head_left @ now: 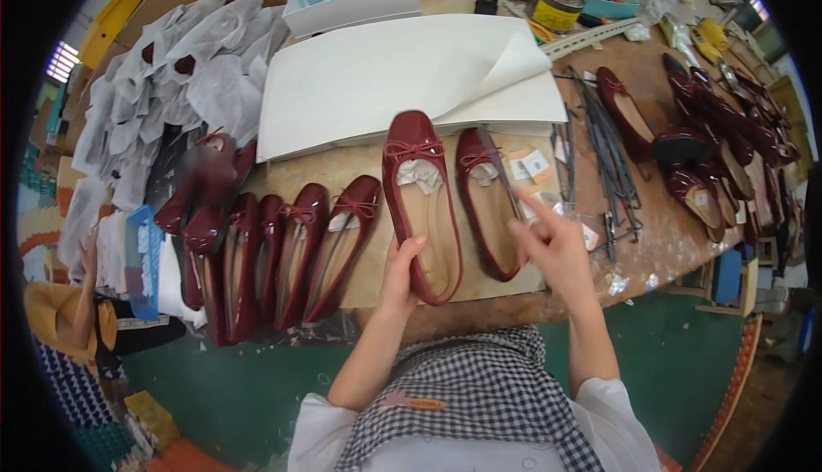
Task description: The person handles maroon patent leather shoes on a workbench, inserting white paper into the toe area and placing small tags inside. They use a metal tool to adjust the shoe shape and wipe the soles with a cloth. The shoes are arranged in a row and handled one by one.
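Note:
A glossy burgundy ballet flat [421, 241] with a small bow is held up by its heel in my left hand [399, 271], thumb over the side. Crumpled white paper [419, 176] fills its toe. Just right of it a matching flat [486, 215] rests on the table, also with paper in the toe and a thin dark strip along its right side. Beside that flat's right edge is my right hand [552, 245], index finger stretched out and thumb apart from it. Whether its fingertips touch the shoe or the strip, I cannot tell.
More burgundy flats [300, 253] stand in a row at left, near a heap of white tissue [188, 78]. Large white sheets [377, 74] are stacked behind. Thin dark rods [606, 151], white tags [531, 164] and a pile of shoes [711, 121] lie at right.

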Motion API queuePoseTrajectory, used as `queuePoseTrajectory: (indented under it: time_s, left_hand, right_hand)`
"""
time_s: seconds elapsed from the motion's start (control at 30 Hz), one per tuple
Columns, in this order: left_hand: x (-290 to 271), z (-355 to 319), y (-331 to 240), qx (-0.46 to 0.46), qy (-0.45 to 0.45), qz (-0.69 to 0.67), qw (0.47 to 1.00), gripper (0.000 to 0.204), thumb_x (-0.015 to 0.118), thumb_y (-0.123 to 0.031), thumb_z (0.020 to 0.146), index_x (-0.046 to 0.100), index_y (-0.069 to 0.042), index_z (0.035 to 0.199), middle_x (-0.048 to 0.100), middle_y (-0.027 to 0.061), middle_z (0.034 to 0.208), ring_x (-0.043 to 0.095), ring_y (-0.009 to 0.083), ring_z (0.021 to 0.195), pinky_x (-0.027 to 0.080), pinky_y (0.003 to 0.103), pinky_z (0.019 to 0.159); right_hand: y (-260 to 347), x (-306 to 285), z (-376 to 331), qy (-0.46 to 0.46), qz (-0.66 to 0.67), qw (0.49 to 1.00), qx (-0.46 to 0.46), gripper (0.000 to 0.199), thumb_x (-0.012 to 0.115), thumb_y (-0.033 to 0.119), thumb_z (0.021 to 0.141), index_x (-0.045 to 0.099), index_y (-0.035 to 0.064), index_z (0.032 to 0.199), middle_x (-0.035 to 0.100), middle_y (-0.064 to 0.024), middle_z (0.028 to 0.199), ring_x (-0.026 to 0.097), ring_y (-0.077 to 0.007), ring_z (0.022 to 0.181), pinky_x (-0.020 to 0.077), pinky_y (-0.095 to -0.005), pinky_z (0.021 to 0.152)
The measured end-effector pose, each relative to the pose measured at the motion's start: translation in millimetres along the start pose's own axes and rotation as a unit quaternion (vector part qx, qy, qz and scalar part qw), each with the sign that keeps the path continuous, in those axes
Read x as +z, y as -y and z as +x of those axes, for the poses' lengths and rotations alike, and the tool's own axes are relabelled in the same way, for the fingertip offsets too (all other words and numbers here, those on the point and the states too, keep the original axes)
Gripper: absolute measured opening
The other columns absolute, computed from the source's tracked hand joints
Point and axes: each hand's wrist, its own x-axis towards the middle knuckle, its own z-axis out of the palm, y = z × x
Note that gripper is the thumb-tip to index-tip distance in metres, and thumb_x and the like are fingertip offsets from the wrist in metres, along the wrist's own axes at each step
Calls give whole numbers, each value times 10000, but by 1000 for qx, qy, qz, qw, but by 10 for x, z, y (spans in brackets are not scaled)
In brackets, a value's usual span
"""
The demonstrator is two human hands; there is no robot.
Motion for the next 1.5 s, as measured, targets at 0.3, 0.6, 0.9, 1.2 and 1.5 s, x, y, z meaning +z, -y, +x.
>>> queuePoseTrajectory:
  time_s: [0.3,0.6,0.9,1.2,1.5]
  left_hand:
    - [56,-122,-119,186,-28,118,975,594,597,-228,865,385,10,1366,540,135,1248,530,207,1139,405,326,981]
    - [-61,-111,222,229,-55,148,961,697,432,-493,913,377,32,1369,525,146,1279,512,229,1174,412,341,975]
    - [-172,-233,-202,219,-53,450,864,501,616,-186,892,464,13,1326,627,125,1077,605,193,947,480,303,841]
    - [579,242,51,162,1,596,787,708,601,-163,826,297,28,1436,657,165,811,642,237,667,500,338,637]
    - [390,263,265,-214,185,-280,918,545,419,-406,927,471,-1,1287,606,191,1103,641,261,852,547,393,734]
  right_hand:
    - [343,442,-80,104,31,991,-73,306,581,96,911,603,6,1202,353,-17,530,316,-74,479,270,-262,451]
    - [363,866,13,-94,-70,955,-272,250,592,136,870,633,-34,1049,564,-119,565,574,-270,488,440,-384,476]
    - [-580,112,288,-71,-66,991,-95,252,571,244,906,662,58,1049,672,-174,829,651,-331,703,506,-393,606]
    - [-1564,-741,1241,-120,-346,929,52,304,596,321,850,665,46,961,686,-184,841,660,-380,784,523,-462,693]
    - [-1376,-1045,692,-60,173,982,51,431,534,146,919,497,77,1343,708,-24,864,575,-69,636,462,-233,561]
